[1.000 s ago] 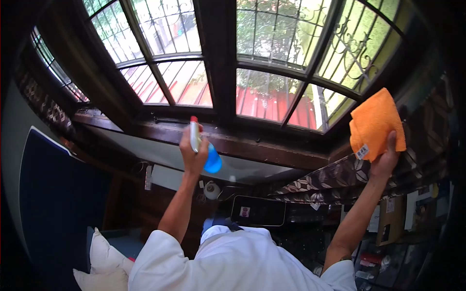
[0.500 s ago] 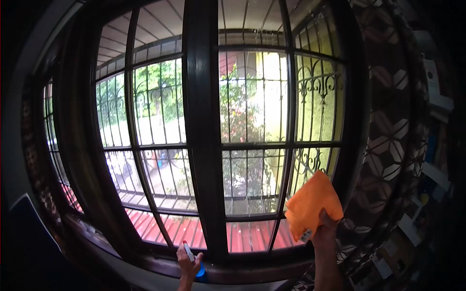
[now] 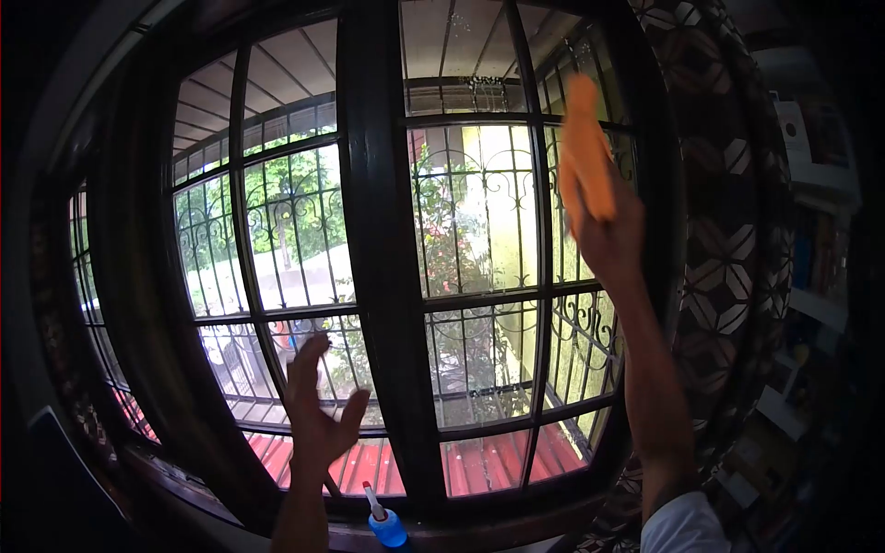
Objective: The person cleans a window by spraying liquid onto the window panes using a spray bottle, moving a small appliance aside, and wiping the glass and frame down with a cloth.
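Observation:
My right hand is raised high at the right side of the window, its fingers closed round a folded orange cloth. The cloth overlaps the upper right panes and looks smeared by motion. My left hand is up in front of the left sash, fingers stretched and thumb apart, with nothing in it. Below it, on the dark sill, stands a spray bottle with blue liquid and a white and red nozzle. The window has dark frames and several glass panes, with wet streaks and drops on the upper right glass.
A patterned curtain hangs at the right edge of the window. Beyond it are shelves with books and papers. Metal grilles, plants and a red roof show outside. A dark flat panel stands at lower left.
My left hand has let go of the spray bottle, now on the sill, and has risen with fingers open. My right hand has lifted the orange cloth up to the upper right panes.

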A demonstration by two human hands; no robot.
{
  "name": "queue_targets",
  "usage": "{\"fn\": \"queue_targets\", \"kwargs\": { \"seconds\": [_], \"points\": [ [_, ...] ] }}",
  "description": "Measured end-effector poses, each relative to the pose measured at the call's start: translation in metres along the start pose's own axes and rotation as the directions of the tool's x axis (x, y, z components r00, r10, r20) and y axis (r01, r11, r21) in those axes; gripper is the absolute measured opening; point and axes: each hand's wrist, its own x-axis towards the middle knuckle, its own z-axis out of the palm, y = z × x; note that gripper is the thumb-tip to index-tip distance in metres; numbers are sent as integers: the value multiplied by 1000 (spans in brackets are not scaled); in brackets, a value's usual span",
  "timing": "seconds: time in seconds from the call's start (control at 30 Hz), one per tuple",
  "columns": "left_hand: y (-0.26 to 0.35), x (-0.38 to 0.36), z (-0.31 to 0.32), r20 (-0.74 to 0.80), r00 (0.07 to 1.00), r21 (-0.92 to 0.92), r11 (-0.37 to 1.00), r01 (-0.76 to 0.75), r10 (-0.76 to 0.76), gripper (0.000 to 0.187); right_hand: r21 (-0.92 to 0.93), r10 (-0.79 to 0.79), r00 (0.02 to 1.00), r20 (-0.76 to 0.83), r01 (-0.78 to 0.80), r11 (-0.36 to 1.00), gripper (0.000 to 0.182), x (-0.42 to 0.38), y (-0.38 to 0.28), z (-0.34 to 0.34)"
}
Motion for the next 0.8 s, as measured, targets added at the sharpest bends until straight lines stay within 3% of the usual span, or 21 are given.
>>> {"fn": "queue_targets", "kwargs": {
  "seconds": [0.07,0.13,0.2,0.27,0.33,0.4,0.43,0.53,0.57,0.7,0.77,0.8],
  "points": [
    [12,74,22,-108,982,2,988,-156,156,65,-264,-325,945,36,323,909,50,46,2,30],
    [9,143,45,-169,937,64,952,-299,305,67,-333,-325,937,129,350,876,56,80,20,66],
    [11,202,62,-209,922,120,944,-306,325,71,-259,-104,934,343,200,945,51,108,21,98],
    [8,248,77,-251,906,221,932,-289,341,76,-520,-117,836,536,437,734,52,116,17,128],
    [8,275,88,-251,923,232,943,-236,293,76,-560,-115,847,520,439,703,56,111,22,138],
    [7,286,97,-255,937,246,953,-176,238,76,-459,-27,860,509,298,837,59,106,24,127],
    [5,288,99,-281,920,314,932,-182,274,75,-589,71,858,508,286,756,70,105,12,116],
    [-2,293,104,-314,892,403,897,-183,324,75,-705,75,893,443,295,645,75,129,30,122],
    [-4,294,105,-324,884,423,887,-184,338,75,-689,102,897,430,253,679,77,146,36,128],
    [-9,299,102,-293,888,476,859,-186,354,79,-780,-80,960,270,267,566,79,210,62,165],
    [-14,302,99,-300,874,481,852,-206,381,80,-563,4,941,337,198,802,82,219,36,178],
    [-16,303,98,-305,861,482,846,-229,408,81,-516,-45,931,363,241,822,85,209,31,187]
  ]
}}
